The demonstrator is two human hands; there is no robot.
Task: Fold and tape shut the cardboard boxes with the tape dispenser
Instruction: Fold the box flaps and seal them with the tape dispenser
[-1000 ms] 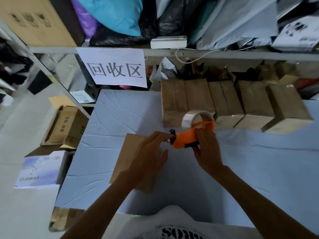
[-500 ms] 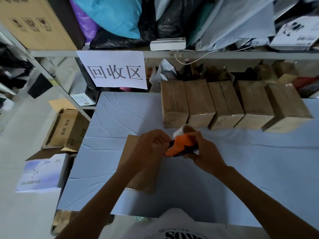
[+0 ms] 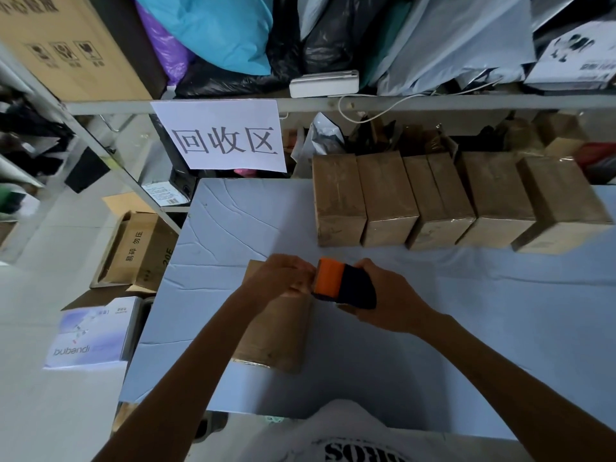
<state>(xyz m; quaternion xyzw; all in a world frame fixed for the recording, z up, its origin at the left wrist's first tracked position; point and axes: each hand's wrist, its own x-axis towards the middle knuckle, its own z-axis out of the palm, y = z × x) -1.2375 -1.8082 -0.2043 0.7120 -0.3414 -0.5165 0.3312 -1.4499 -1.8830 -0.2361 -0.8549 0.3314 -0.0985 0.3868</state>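
A brown cardboard box (image 3: 276, 331) lies on the pale blue table (image 3: 500, 328) in front of me. My right hand (image 3: 390, 301) grips the orange and black tape dispenser (image 3: 340, 283) at the box's far right corner, its orange end pointing left. My left hand (image 3: 283, 276) rests on the far end of the box, fingers curled right next to the dispenser's orange end. Whether they pinch tape is hidden. The tape roll is out of sight under my right hand.
Several taped brown boxes (image 3: 450, 201) stand in a row at the table's far edge. A paper sign (image 3: 223, 138) hangs from the shelf rail behind. On the floor to the left sit an open carton (image 3: 136, 251) and a white printed box (image 3: 90, 335).
The dispenser has tipped from upright, roll showing, down to the box's far corner, so the roll is now hidden. My left hand stayed at the box's far end beside it.
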